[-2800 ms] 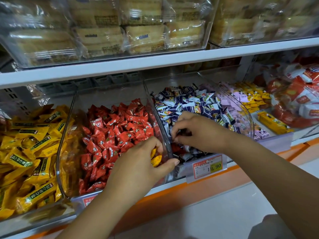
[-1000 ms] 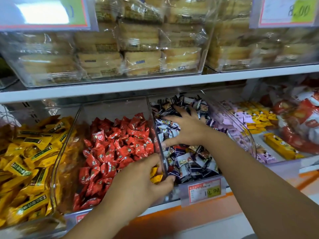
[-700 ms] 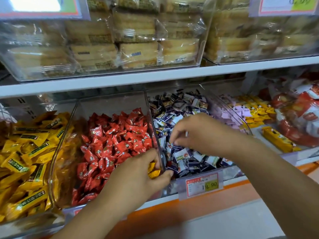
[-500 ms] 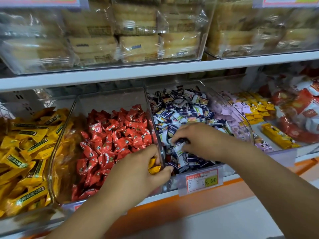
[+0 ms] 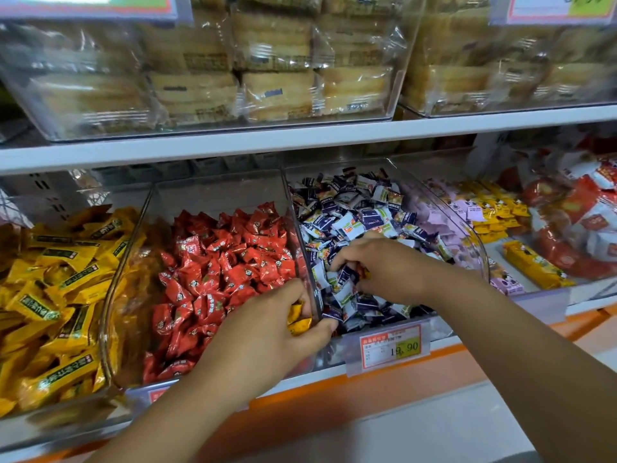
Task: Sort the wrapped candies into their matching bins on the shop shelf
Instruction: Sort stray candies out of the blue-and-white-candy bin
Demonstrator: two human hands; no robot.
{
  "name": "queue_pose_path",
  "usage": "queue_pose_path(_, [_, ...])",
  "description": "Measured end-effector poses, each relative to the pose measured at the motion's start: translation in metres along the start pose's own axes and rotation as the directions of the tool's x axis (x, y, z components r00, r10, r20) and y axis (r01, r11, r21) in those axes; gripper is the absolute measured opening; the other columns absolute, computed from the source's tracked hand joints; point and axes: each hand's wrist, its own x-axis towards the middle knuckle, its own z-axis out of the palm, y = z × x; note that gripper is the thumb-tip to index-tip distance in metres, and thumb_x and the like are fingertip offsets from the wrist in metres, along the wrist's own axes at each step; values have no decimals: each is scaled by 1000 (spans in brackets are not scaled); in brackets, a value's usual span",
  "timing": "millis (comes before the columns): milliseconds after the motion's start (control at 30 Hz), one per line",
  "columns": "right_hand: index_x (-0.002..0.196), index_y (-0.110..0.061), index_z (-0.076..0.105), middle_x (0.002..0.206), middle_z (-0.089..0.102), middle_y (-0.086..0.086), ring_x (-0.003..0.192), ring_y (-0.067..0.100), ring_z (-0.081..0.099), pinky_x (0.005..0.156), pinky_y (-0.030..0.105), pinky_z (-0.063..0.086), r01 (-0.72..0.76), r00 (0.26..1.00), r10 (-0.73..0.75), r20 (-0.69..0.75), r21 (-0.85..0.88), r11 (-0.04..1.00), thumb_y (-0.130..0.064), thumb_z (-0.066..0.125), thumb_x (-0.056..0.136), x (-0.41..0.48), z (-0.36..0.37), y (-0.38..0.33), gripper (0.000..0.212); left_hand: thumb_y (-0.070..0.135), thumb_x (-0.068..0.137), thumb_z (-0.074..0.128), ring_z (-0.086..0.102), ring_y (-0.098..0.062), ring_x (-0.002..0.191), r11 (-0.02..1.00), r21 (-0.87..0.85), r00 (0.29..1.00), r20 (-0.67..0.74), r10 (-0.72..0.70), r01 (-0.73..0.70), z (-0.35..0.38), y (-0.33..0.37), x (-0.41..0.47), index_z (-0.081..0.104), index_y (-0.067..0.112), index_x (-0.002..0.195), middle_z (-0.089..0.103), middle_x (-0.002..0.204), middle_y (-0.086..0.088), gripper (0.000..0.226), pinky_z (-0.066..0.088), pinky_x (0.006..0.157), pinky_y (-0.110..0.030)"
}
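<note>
Gripping yellow candies (image 5: 299, 321), left hand (image 5: 263, 339), right hand (image 5: 384, 266) grasping navy candies (image 5: 347, 222)

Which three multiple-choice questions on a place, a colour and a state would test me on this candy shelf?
1. Where is the right hand? A. among the blue-and-white candies B. among red candies C. on the upper shelf
2. Which colour does the left hand hold? A. red B. yellow C. purple
3. How is the left hand's grip? A. flat and open B. curled round candies C. out of view
Answers: 1 A, its fingers dig into that pile; 2 B, yellow candies show at its fingertips; 3 B, fingers and thumb close on them.
</note>
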Motion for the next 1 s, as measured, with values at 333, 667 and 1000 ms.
queue_pose_path(333, [137, -26, 51, 131, 51, -5, 122, 13, 34, 90, 19, 30, 15, 992, -27, -123, -99, 995, 6, 48, 90, -4, 13, 9, 56, 68, 77, 55, 44, -9, 53, 1000, 29, 1000, -22, 4, -3, 1, -2, 0, 46, 29, 80, 54, 67, 6, 40, 32, 49, -24])
queue_pose_path(667, [102, -35, 62, 99, 59, -13, 89, 1, 56, 73, 7, 45, 16, 967, 75, -243, 353, 935, -12, 67, 89, -14, -10, 14, 27, 69, 79, 52, 44, -9, 54, 997, 76, 1000, -26, 9, -7, 1, -2, -1, 46, 30, 83, 54, 67, 4, 39, 31, 49, -24])
queue_pose_path(1000, [124, -35, 52, 111, 47, -11, 98, 10, 48, 75, 20, 38, -112, 993, 110, -46, -39, 993, -27, 61, 89, -25, -9, 4, 37, 69, 77, 50, 43, -9, 52, 999, 45, 1000, -6, 7, -7, 1, -3, -1, 46, 29, 82, 53, 65, 4, 40, 37, 53, -28])
